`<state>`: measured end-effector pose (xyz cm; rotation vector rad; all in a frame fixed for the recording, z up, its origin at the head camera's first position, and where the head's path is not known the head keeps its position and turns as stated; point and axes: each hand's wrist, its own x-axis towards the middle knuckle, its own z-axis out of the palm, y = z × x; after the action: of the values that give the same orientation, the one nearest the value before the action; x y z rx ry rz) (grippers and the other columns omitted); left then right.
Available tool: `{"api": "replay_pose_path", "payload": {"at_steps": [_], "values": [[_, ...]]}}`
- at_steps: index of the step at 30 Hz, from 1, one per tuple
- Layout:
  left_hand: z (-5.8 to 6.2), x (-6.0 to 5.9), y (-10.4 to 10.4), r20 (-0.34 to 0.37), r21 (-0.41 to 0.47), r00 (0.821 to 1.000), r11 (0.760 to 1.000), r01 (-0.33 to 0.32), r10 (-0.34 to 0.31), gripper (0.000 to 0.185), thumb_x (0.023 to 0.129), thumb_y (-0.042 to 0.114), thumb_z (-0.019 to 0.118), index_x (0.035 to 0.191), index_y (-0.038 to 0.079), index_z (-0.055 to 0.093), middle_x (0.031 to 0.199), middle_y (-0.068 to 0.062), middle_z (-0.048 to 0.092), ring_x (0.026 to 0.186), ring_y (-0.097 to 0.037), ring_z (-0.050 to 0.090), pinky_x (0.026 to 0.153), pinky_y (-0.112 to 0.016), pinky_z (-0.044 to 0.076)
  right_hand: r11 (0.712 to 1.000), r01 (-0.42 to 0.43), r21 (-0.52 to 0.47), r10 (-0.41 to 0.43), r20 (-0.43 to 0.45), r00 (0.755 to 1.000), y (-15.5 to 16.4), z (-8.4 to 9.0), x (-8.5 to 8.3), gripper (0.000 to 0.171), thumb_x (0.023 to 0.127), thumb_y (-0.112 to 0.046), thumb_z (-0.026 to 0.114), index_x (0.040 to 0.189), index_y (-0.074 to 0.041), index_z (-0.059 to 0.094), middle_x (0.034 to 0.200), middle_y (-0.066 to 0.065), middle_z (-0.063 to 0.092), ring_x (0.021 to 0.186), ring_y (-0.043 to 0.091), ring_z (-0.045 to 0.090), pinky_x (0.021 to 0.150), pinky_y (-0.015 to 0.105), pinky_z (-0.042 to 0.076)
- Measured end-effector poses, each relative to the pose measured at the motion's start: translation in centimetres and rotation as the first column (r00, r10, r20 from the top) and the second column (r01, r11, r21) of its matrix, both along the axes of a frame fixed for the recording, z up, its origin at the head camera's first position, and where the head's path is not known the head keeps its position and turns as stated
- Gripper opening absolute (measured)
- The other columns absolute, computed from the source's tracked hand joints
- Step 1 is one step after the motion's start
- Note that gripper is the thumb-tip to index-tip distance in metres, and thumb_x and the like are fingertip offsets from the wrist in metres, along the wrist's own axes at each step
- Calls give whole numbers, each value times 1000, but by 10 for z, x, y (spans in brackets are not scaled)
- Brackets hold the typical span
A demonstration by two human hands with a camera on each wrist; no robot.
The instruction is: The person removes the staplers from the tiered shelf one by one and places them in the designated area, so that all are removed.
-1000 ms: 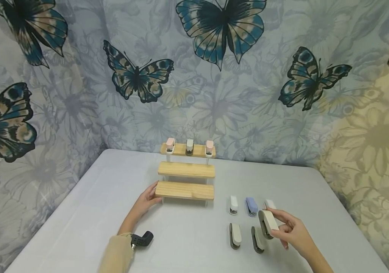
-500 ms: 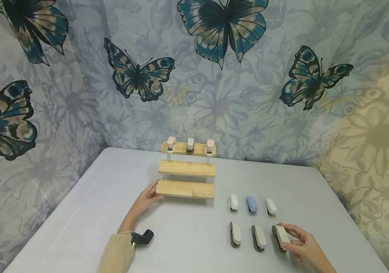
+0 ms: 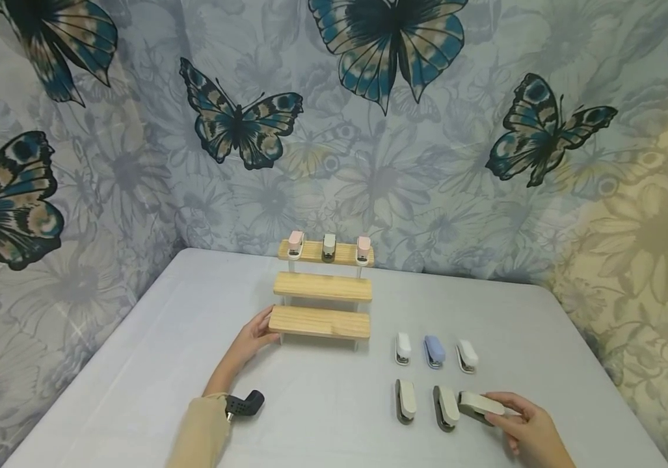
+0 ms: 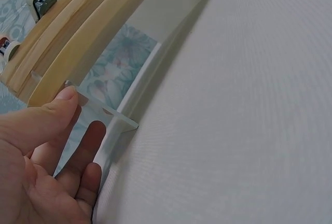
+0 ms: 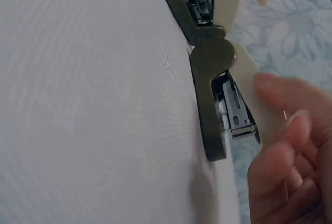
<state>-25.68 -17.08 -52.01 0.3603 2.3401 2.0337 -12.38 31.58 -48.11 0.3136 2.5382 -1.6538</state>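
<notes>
I see open tabletop near centre. The wooden stepped shelf blocks the far middle, and rows of small staplers crowd the near right.

Even, soft indoor light, faint shadows, warm yellow cast at 3 o'clock, wide-angle bending at edges, wrist close-ups blurred.

1. I see the beige stapler with a dark olive base lying turned sideways on the worktop, its front end pointing at the neighbouring stapler's side, held in my right grip.
2. From the right wrist view, the beige stapler shows its metal staple channel between cream top and dark base.
3. The wooden riser stands upright, three pale steps on clear supports; my left grip touches its lowest step's left end.
</notes>
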Motion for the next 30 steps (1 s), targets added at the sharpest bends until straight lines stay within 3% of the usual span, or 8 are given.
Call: {"api": "replay_pose_path", "payload": {"at_steps": [3, 7, 12, 15, 21, 23, 28, 30], "values": [[0, 0, 0, 4, -2, 1000, 1000, 10, -10, 67, 68, 21, 61, 124, 15, 25, 116, -1, 39, 98, -14, 41, 82, -31, 32, 972, 27, 232, 1, -123, 992, -3, -1, 1, 41, 60, -33, 65, 94, -11, 55, 68, 2, 55, 33, 14, 40, 32, 27, 36], [1, 1, 0, 7, -5, 1000, 1000, -4, 4, 66, 68, 21, 61, 124, 16, 26, 116, 0, 40, 97, -14, 41, 82, -32, 31, 869, 110, 483, 55, -315, 948, -10, -2, 0, 27, 56, -28, 69, 77, -14, 59, 50, -5, 49, 33, 11, 38, 31, 21, 33], [2, 1, 1, 14, 11, 1000, 1000, -19, 19, 64, 68, 18, 61, 122, 19, 28, 115, 0, 40, 98, -13, 41, 81, -30, 32, 757, 260, 600, 70, -470, 880, -24, -1, 0, 21, 49, -19, 73, 58, -12, 56, 49, -6, 49, 39, 8, 40, 34, 21, 33], [2, 1, 1, 5, 15, 1000, 1000, -15, 15, 63, 68, 17, 61, 122, 18, 29, 115, -2, 40, 98, -14, 41, 81, -31, 32, 712, 307, 631, 72, -500, 863, -30, 0, 3, 22, 48, -16, 72, 52, -10, 52, 48, -3, 48, 42, 9, 41, 37, 23, 34], [3, 0, 1, -1, -35, 999, 998, -42, 42, 66, 66, 24, 62, 122, 19, 28, 114, 2, 41, 98, -12, 41, 83, -32, 30, 730, 263, 630, 98, -477, 873, -29, 1, 2, 23, 48, -14, 73, 56, -11, 51, 50, -5, 46, 43, 7, 39, 37, 20, 34], [3, 0, 1, 2, -34, 999, 999, -40, 40, 65, 67, 23, 62, 122, 20, 28, 115, 3, 41, 99, -11, 40, 83, -31, 30, 743, 211, 636, 124, -441, 889, -25, 2, 0, 24, 51, -16, 72, 58, -11, 49, 48, -6, 41, 40, 6, 35, 35, 19, 31], [2, 1, -1, -6, -4, 1000, 1000, -13, 12, 64, 68, 18, 61, 122, 18, 28, 115, 0, 40, 97, -13, 41, 81, -30, 32, 738, 71, 671, 183, -300, 936, -26, 12, -2, 37, 56, -31, 68, 62, -9, 39, 45, -4, 30, 36, 6, 26, 32, 19, 24], [2, 0, 0, -11, 8, 1000, 1000, 1, -1, 64, 69, 18, 61, 123, 17, 27, 116, -2, 40, 97, -15, 42, 80, -31, 33, 745, 59, 664, 173, -279, 945, -22, 12, -7, 42, 56, -37, 67, 61, -9, 37, 43, -3, 29, 33, 9, 27, 31, 20, 24]]}}
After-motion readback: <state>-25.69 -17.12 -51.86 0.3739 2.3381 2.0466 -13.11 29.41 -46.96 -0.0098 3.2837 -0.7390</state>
